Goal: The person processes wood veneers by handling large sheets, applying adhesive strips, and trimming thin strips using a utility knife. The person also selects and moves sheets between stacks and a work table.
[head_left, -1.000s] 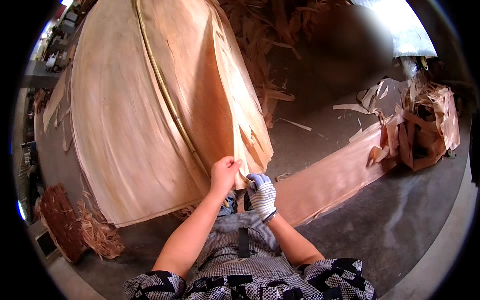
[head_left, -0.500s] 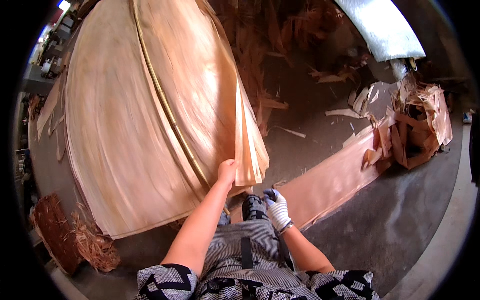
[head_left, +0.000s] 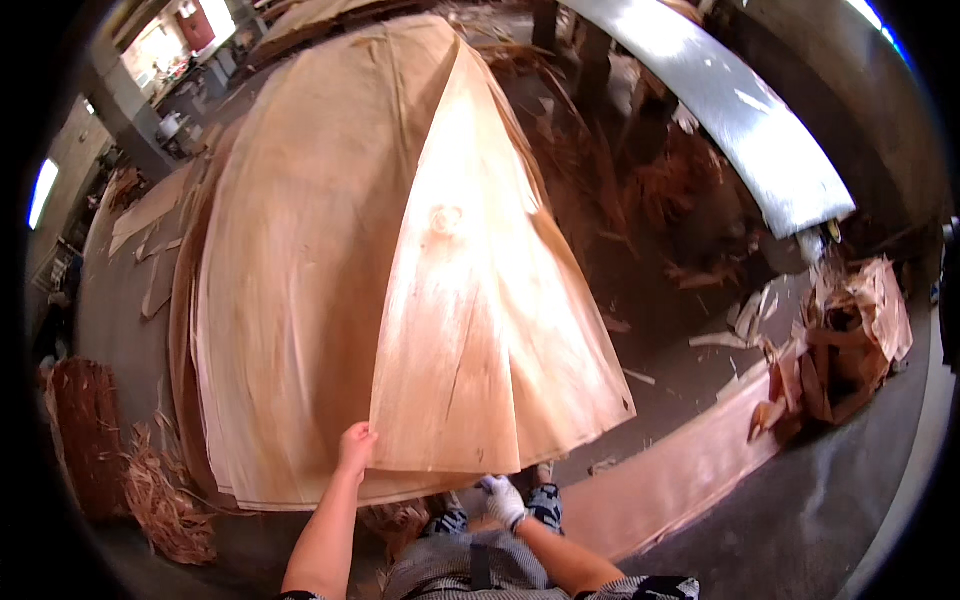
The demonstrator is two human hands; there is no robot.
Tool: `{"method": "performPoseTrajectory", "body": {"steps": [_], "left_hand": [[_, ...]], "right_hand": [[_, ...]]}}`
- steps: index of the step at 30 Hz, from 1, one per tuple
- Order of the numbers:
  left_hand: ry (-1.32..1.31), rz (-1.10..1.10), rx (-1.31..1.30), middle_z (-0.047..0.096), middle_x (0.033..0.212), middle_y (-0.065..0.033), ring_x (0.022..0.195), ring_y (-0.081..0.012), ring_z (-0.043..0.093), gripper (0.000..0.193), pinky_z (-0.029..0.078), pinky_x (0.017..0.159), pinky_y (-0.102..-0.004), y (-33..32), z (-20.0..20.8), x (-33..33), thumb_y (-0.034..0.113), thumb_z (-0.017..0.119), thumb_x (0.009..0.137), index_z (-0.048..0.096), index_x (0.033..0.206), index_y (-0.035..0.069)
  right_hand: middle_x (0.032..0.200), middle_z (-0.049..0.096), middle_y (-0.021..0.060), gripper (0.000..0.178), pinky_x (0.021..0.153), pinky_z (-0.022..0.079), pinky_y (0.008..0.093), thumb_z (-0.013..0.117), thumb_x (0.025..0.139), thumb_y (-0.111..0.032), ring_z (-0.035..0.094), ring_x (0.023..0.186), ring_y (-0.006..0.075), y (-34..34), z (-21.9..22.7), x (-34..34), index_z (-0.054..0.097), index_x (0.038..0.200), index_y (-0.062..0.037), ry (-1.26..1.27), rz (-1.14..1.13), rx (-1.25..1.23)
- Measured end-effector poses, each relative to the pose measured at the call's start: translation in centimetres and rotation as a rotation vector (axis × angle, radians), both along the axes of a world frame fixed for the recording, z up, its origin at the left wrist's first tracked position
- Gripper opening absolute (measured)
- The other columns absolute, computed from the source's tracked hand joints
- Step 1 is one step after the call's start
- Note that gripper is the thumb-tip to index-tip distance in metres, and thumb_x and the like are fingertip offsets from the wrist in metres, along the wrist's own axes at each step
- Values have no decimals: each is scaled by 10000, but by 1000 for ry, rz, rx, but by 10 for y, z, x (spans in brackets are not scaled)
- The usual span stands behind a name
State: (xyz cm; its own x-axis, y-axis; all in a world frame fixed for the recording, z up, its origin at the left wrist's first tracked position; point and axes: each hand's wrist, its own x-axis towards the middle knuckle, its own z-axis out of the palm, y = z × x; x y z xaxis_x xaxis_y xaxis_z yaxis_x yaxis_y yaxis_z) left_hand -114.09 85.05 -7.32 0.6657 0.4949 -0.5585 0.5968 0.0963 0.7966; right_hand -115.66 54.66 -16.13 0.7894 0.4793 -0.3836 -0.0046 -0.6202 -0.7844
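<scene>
A wide stack of thin tan wood veneer sheets (head_left: 290,300) lies in front of me. A loose veneer sheet (head_left: 440,370) is lifted along its side, forming a tall pointed flap over the stack. My left hand (head_left: 356,448), bare, pinches this flap's near left corner. My right hand (head_left: 506,502) wears a white knit glove with bluish fingertips. Its fingers are curled close below the flap's lower edge; whether they grip anything is hidden. A knot mark shows on the flap's upper part.
A reddish-brown veneer strip (head_left: 670,470) lies on the floor to my right, leading to a heap of crumpled veneer scraps (head_left: 860,330). A shiny metal sheet (head_left: 740,110) stands at far right. Left are a dark red-brown slab (head_left: 85,440) and shredded scraps (head_left: 165,500).
My left hand has drawn the veneer edge leftward, widening the narrow fold into a broad flap. The long thin pole on the stack no longer shows. My view has tilted up.
</scene>
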Motion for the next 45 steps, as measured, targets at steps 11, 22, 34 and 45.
{"method": "performPoseTrajectory", "body": {"steps": [11, 22, 34, 45], "left_hand": [[161, 8, -138, 551, 689, -14, 602, -117, 524, 25, 425, 500, -254, 25, -23, -73, 26, 544, 747, 562, 740, 42], [428, -987, 63, 642, 837, -120, 692, -198, 624, 240, 498, 635, -338, -22, -31, -49, 253, 574, 755, 647, 893, 71], [-1210, -383, -468, 341, 1311, -223, 1162, -360, 411, 521, 275, 992, -525, -58, 302, -22, 331, 401, 908, 211, 1340, 111], [-1425, -399, -955, 342, 1340, -119, 1015, -487, 477, 618, 170, 997, -592, -47, 377, -95, 291, 486, 874, 123, 1372, 341]], "right_hand": [[676, 540, 30, 87, 560, 425, 257, 565, 727, -9, 482, 623, 105, -6, -1, -46, 569, 800, -55, -6, -388, 176], [497, 472, 6, 152, 323, 305, 233, 651, 770, -176, 396, 366, 86, -43, 48, 2, 546, 777, -68, 400, -792, 273], [517, 504, 86, 198, 478, 396, 296, 616, 763, -178, 466, 463, 168, 51, 91, -97, 547, 674, -15, -120, -486, 47], [824, 606, 218, 233, 683, 465, 424, 554, 724, -118, 583, 783, 368, 94, 21, -79, 586, 951, -76, 88, -269, -224]]}}
